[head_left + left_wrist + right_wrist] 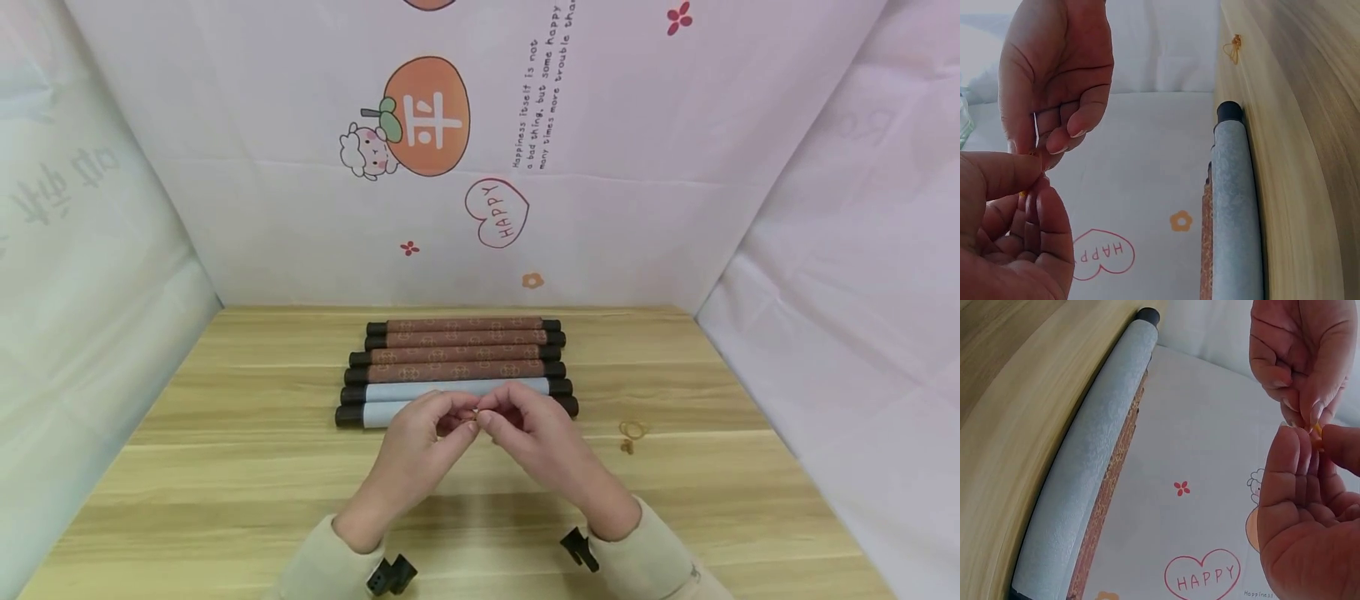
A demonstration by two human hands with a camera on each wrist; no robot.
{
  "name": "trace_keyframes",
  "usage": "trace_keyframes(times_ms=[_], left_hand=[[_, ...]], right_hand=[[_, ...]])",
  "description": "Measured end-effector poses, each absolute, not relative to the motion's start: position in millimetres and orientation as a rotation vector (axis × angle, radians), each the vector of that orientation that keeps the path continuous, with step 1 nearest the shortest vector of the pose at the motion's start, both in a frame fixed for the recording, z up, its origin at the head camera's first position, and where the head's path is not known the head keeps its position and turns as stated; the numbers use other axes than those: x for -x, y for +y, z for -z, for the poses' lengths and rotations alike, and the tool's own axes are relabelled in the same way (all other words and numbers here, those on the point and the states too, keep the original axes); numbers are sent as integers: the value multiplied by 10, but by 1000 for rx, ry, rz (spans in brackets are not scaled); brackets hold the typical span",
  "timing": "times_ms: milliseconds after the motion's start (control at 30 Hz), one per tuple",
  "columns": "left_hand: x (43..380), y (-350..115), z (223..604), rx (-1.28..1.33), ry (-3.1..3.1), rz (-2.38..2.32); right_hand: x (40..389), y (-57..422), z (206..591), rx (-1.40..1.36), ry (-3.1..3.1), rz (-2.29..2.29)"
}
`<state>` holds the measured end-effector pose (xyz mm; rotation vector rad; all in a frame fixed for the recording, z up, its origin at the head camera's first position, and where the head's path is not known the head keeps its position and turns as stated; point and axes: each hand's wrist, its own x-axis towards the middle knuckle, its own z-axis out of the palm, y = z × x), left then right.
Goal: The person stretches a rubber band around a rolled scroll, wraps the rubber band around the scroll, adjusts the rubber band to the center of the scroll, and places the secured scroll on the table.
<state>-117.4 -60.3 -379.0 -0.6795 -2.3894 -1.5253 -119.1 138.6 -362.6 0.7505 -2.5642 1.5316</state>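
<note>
In the head view, my left hand (420, 442) and my right hand (547, 437) meet at the fingertips, in front of the rolled scrolls. Between them, thumb and forefinger of each hand pinch a small yellow-orange rubber band (1318, 429), mostly hidden by the fingers. A bit of the same band (1023, 194) peeks out beside my left fingers in the left wrist view. Just beyond the hands lie two light blue scrolls (384, 414) with black end knobs, the nearer one partly covered by my hands. Brown patterned scrolls (450, 371) lie in a row behind these.
On the wooden table (225, 467), to the right of the scrolls, lie a looped rubber band (633, 430) and a small bunched one (627, 447). White printed cloth (600, 233) forms a wall at the back, with more cloth on both sides.
</note>
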Motion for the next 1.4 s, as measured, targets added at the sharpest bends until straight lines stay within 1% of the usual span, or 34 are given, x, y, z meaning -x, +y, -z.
trace_keyframes(times_ms=[133, 367, 633, 867, 1133, 1233, 1400], left_hand=[[1163, -612, 3790, 632, -2416, 1507], [1156, -654, 3767, 562, -2416, 1813], [1148, -668, 3771, 565, -2440, 1984], [1150, -659, 3789, 547, -2388, 1966], [1111, -618, 3811, 476, -2353, 1750], [1102, -608, 3810, 457, -2339, 1767], [1104, -607, 3804, 450, -2282, 1923]], right_hand=[[1182, 1359, 3625, -764, -2534, -1563], [1167, 1352, 3598, -785, -2525, -1500], [1166, 1369, 3607, -827, -2531, -1398], [1182, 1361, 3620, -853, -2526, -1351], [1168, 1353, 3635, -809, -2538, -1340], [1164, 1352, 3636, -793, -2539, -1355], [1160, 1352, 3635, -787, -2537, -1386]])
